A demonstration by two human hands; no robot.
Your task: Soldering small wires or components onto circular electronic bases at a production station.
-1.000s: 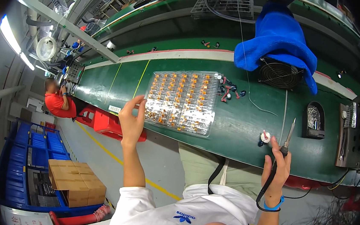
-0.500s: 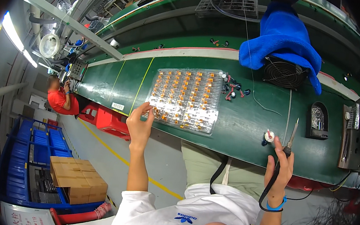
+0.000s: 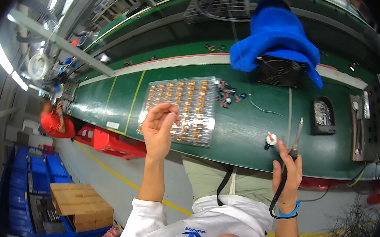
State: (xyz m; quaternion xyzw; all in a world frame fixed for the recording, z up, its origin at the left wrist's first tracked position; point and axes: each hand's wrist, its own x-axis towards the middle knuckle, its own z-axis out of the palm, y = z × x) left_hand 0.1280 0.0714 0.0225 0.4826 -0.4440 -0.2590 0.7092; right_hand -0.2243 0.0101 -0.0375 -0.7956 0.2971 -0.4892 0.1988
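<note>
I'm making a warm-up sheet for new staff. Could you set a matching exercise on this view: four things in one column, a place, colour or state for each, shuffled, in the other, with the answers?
Things:
1. Tray
2. Iron
3. Cloth
4. Box

Descriptions:
A. Brown, at the lower left of the view
B. In the right hand
C. Clear, with orange pieces in rows
D. Blue, just above the fan in the view

Right pairs: 1-C, 2-B, 3-D, 4-A

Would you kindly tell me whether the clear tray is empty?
Not empty: rows of orange pieces show in the clear tray.
</note>
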